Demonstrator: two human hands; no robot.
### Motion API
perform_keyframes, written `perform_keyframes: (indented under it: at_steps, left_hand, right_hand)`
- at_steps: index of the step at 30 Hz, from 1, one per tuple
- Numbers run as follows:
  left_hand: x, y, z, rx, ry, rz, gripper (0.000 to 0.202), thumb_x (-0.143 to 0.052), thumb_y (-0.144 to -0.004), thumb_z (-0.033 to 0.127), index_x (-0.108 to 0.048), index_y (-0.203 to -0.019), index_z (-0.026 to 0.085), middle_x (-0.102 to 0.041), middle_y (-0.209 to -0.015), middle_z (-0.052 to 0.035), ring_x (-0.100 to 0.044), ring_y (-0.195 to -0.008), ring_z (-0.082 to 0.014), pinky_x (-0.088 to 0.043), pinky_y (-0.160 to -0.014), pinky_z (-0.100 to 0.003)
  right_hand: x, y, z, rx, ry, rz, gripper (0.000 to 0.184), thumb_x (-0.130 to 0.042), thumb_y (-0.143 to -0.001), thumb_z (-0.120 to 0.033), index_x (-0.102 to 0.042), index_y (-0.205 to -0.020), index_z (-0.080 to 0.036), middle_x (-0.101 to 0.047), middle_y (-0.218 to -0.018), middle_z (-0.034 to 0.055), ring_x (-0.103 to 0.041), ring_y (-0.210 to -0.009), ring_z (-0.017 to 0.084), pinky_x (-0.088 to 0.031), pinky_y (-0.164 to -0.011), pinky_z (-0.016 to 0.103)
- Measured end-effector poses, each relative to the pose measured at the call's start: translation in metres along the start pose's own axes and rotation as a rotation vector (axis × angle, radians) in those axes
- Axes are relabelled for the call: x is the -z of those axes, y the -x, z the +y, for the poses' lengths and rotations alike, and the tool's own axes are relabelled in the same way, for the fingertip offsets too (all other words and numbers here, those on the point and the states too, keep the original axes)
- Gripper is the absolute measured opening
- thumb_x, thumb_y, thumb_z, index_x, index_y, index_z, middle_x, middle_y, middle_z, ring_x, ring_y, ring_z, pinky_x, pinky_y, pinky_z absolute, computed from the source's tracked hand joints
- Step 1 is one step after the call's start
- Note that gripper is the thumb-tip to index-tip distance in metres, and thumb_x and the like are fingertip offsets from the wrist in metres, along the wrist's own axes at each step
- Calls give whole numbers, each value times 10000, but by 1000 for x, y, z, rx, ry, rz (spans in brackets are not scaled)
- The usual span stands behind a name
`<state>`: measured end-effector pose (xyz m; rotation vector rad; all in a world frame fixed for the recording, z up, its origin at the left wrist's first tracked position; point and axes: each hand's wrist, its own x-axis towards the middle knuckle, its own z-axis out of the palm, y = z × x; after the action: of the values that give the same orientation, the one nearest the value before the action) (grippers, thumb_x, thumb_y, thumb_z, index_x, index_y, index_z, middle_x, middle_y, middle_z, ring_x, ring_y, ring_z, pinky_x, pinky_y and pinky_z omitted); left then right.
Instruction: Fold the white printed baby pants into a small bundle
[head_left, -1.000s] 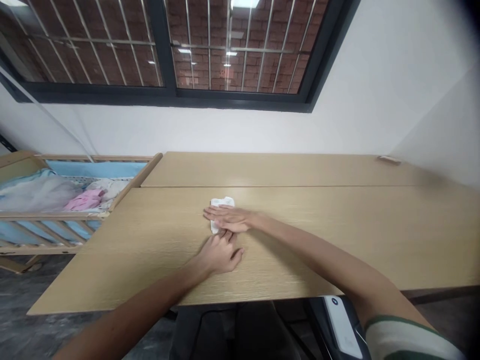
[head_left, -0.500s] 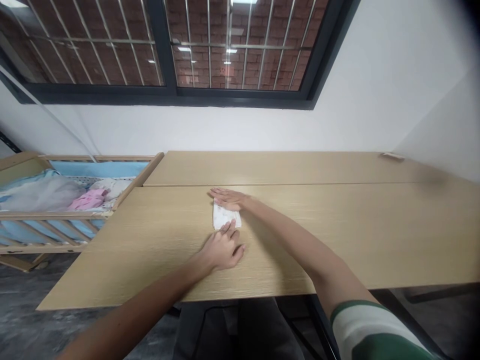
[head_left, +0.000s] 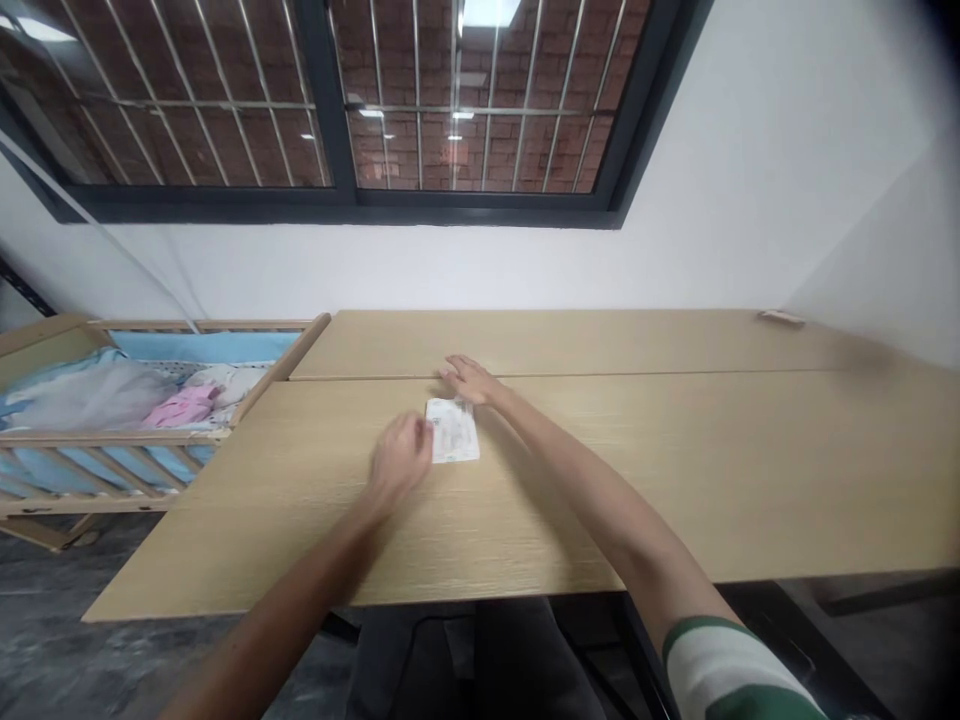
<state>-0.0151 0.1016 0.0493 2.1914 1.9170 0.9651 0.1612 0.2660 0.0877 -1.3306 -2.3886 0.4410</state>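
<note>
A small folded white cloth [head_left: 453, 431] with a faint pink print lies flat in the middle of the light wooden table [head_left: 675, 470]. My right hand [head_left: 469, 379] rests with its fingers spread on the wood, just past the cloth's far edge. My left hand [head_left: 401, 457] is blurred by motion, with its curled fingers at the cloth's left edge. Whether those fingers hold the cloth is hard to tell.
A wooden crib [head_left: 112, 437] with blue padding stands left of the table, holding grey netting and a pink garment [head_left: 184, 407]. A seam crosses the tabletop beyond the cloth. A small pale object [head_left: 780, 317] lies at the far right corner, against the white wall.
The cloth has gone from a narrow crumpled strip to a flat rectangle. My right hand has slid off it to the far side. My left hand has risen and moved toward its left edge.
</note>
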Motion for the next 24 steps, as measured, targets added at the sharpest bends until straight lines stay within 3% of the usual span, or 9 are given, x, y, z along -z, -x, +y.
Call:
perform_keyframes:
  at_steps: [3, 6, 9, 12, 16, 20, 24]
  left_hand:
    - [7, -16, -15, 236, -95, -109, 365, -313, -1024, 440, -601, -985, 220, -716, -976, -89, -692, -891, -256, -504, -762, -350]
    - [4, -22, -16, 252, -141, -212, 432, -331, -1000, 512, -619, -891, 208, -723, -955, -125, -696, -908, -305, -492, -744, -367]
    - [-3, -27, -9, 210, -143, -275, 463, -393, -967, 557, -638, -859, 179, -725, -991, -175, -691, -966, -345, -489, -777, -382]
    - [-8, -33, -1, 181, -126, -320, 430, -460, -947, 533, -646, -940, 146, -714, -1087, -209, -684, -1019, -342, -485, -801, -364]
    - [-2, -37, 8, 160, -65, -335, 340, -467, -961, 434, -620, -1022, 137, -725, -1071, -180, -694, -991, -288, -479, -769, -315]
    - [30, -23, 14, 157, 24, -294, 300, -432, -971, 404, -580, -1033, 151, -730, -981, -122, -696, -901, -244, -482, -732, -291]
    - [94, 34, 8, 65, 205, -177, 339, -507, -906, 532, -569, -952, 202, -696, -855, -36, -668, -780, -221, -495, -684, -285]
  right_hand:
    - [8, 12, -3, -76, -50, -19, 404, -511, -985, -428, -725, -1127, -117, -730, -1155, 153, -670, -1063, 254, -478, -915, 306]
    - [8, 24, -6, -96, -99, -71, 272, -632, -915, -376, -752, -943, -134, -767, -939, 88, -682, -840, 185, -473, -713, 231]
    - [1, 35, -11, -118, -154, -106, 204, -712, -855, -332, -739, -887, -133, -761, -892, 62, -656, -769, 144, -448, -644, 202]
    - [-6, 43, -19, -173, -175, -77, 202, -751, -811, -283, -705, -930, -126, -750, -944, 71, -637, -785, 140, -450, -654, 204]
    - [-6, 53, -33, -283, -185, -9, 185, -710, -830, -286, -653, -938, -146, -722, -943, 78, -612, -812, 163, -462, -697, 245]
    - [-2, 71, -59, -287, -303, 62, 205, -616, -889, -364, -587, -952, -171, -666, -893, 35, -583, -792, 149, -455, -692, 242]
    - [-7, 114, -109, -111, -767, 123, 259, -625, -878, -420, -515, -934, -192, -576, -830, -10, -538, -726, 125, -427, -646, 225]
